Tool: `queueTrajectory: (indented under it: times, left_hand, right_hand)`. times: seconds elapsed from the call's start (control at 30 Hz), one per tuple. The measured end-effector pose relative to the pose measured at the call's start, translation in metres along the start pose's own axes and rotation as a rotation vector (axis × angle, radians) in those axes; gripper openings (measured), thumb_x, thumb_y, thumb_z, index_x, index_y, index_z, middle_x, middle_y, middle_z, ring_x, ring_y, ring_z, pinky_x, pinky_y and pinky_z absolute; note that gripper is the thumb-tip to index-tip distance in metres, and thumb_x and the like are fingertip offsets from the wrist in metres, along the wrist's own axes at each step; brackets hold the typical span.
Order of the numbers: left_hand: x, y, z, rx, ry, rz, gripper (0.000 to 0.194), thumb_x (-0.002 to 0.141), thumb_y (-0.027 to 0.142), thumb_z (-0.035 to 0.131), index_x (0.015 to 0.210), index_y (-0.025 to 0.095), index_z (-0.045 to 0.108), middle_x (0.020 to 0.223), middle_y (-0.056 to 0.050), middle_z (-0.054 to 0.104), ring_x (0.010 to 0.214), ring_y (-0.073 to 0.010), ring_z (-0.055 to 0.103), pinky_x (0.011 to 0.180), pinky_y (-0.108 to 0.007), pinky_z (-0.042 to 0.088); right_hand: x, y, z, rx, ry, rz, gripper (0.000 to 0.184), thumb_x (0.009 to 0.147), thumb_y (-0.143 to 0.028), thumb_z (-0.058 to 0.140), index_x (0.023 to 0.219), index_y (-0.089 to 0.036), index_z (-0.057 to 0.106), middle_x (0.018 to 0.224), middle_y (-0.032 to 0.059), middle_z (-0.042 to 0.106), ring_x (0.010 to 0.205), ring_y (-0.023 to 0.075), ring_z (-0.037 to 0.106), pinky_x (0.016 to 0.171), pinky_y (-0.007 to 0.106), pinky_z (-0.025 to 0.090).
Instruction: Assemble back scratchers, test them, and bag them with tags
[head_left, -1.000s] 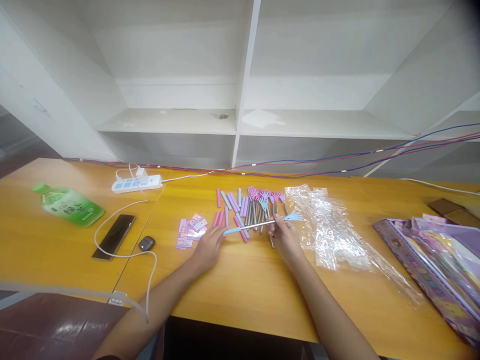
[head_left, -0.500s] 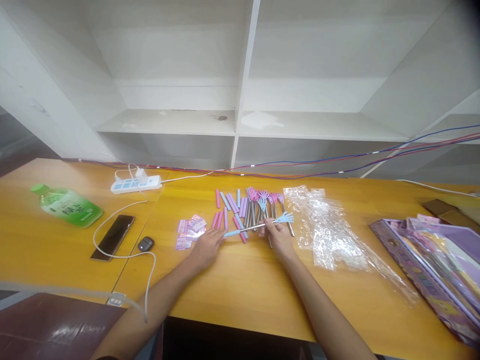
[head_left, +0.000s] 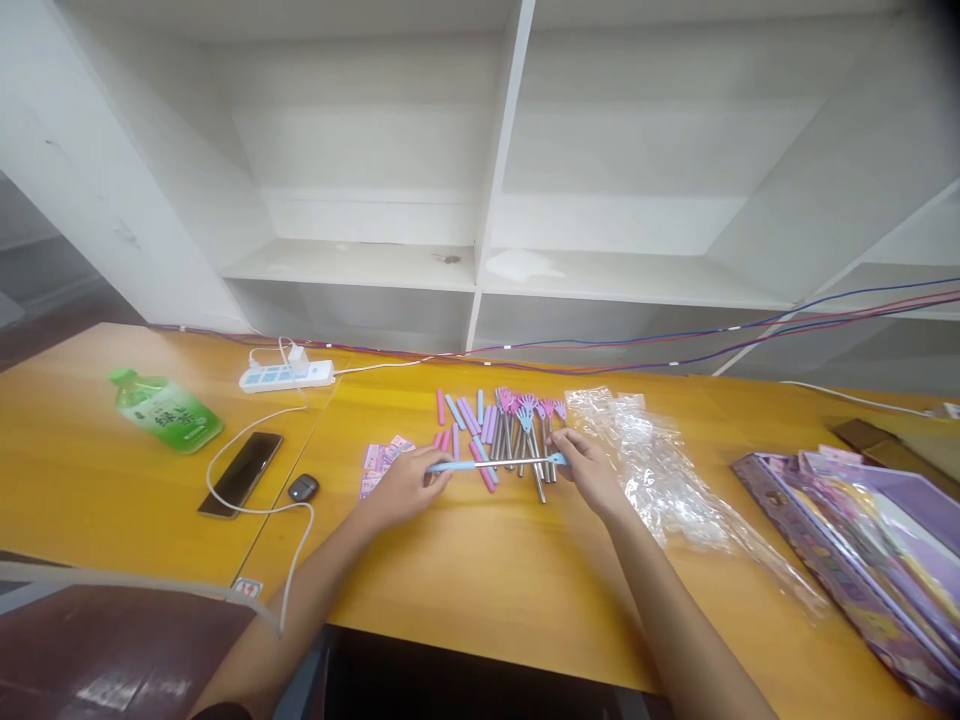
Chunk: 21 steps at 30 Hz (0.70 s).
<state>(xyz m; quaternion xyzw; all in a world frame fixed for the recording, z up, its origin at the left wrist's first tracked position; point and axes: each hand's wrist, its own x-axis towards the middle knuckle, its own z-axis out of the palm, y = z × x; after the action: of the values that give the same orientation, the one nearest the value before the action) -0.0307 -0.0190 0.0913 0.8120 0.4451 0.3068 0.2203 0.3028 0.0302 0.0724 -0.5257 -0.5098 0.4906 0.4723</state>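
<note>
I hold a small telescopic back scratcher point(head_left: 495, 463) level above the yellow table point(head_left: 487, 590). It has a blue grip, a metal rod and a blue hand-shaped head. My left hand point(head_left: 405, 487) pinches the blue grip end. My right hand point(head_left: 592, 470) is closed on the head end. Just behind lies a pile of like scratchers point(head_left: 525, 425) with pink and blue heads, and several loose pink, purple and blue grip sleeves point(head_left: 465, 415). Small pink cards point(head_left: 379, 460) lie by my left hand.
Clear plastic bags point(head_left: 660, 470) lie right of the pile. Purple boxes point(head_left: 862, 540) sit at the right edge. On the left are a green drink bottle point(head_left: 165, 410), a phone point(head_left: 241, 472) on a white cable, a small dark device point(head_left: 303, 488) and a power strip point(head_left: 287, 375). White shelves stand behind.
The scratcher has gone from tilted to level, and my right hand has slid from the rod out to the head end. The camera view has shifted.
</note>
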Motion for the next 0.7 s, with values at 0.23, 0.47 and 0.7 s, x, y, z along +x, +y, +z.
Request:
queueTrajectory:
  times: [0.23,0.47,0.7]
  left_hand:
    - [0.000,0.025,-0.006,-0.322,0.229,-0.056,0.029,0.100,0.030,0.047,0.084,0.020,0.068,0.088,-0.005,0.066,0.080,-0.0189,0.060,0.079,-0.033,0.048]
    - [-0.009,-0.005,-0.018,-0.594,0.215,-0.118,0.037,0.100,0.039,0.042,0.089,0.016,0.069,0.093,-0.009,0.066,0.086,-0.0224,0.060,0.079,-0.035,0.048]
    - [-0.008,0.003,-0.008,-0.691,0.319,-0.128,0.034,0.100,0.037,0.041,0.089,0.017,0.066,0.093,-0.009,0.065,0.084,-0.0212,0.058,0.080,-0.035,0.048]
  right_hand:
    - [-0.019,-0.006,0.031,-0.007,-0.038,-0.021,0.052,0.081,-0.074,0.072,0.087,-0.022,0.068,0.068,-0.0027,0.053,0.052,0.0102,0.042,0.042,0.021,0.035]
    - [-0.016,0.004,0.033,0.164,0.072,-0.015,0.046,0.081,-0.070,0.073,0.089,-0.024,0.068,0.067,-0.0037,0.053,0.047,0.0101,0.036,0.041,0.024,0.029]
    - [-0.027,0.004,0.041,0.180,0.141,-0.021,0.047,0.081,-0.070,0.073,0.088,-0.024,0.069,0.070,-0.0026,0.051,0.050,0.0099,0.039,0.041,0.023,0.031]
